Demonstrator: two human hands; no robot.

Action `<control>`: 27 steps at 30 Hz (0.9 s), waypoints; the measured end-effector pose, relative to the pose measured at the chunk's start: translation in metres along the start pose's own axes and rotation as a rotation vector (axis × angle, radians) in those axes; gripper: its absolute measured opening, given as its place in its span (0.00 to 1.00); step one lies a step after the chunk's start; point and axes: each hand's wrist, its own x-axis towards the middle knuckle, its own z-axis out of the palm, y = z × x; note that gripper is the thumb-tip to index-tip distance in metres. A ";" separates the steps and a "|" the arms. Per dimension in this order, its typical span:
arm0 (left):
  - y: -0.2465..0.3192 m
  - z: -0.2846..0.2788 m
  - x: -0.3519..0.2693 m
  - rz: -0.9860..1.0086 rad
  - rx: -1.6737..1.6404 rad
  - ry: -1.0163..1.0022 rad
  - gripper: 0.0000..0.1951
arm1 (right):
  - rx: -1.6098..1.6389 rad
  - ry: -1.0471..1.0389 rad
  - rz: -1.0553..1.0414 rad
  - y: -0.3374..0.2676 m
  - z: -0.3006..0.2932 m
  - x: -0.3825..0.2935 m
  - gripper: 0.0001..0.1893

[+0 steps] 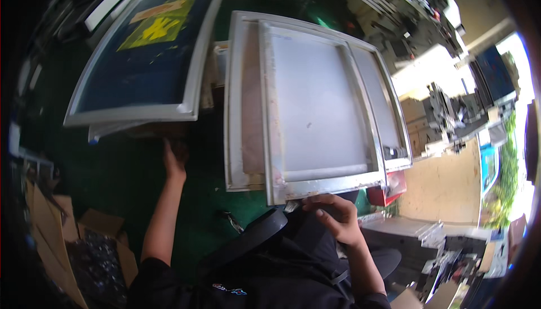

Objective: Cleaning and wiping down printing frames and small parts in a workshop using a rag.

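Note:
Before me lie several screen-printing frames. A pale framed mesh screen (pixel 319 106) rests on top of a larger light-coloured frame (pixel 233 97). My right hand (pixel 336 216) is by the near edge of the upper screen, fingers bent and thumb apart; whether the fingertips touch the edge cannot be told. At the upper left is a screen with dark blue mesh (pixel 148 76), a yellow patch (pixel 158 28) and strips of tape. Below its near edge, my left hand (pixel 174 157) reaches towards a brown thing in shadow under the screen; its fingers are dark and partly hidden.
An open cardboard box (pixel 127 262) with dark, shiny contents stands at the lower left. A red bin (pixel 386 188) sits beyond the right corner of the screens. A round dark stool seat (pixel 266 224) is near my lap. Benches with metal parts line the right side.

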 end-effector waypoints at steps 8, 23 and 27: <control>-0.041 0.009 -0.139 -0.058 1.479 -1.182 0.14 | 0.234 0.955 0.096 0.088 -0.080 -0.153 0.10; 0.085 0.284 -0.312 0.662 1.493 -1.026 0.18 | 0.458 1.192 0.075 0.141 -0.075 -0.211 0.13; 0.080 0.270 -0.227 1.451 1.919 -0.342 0.32 | 0.373 1.094 0.058 0.140 -0.075 -0.219 0.13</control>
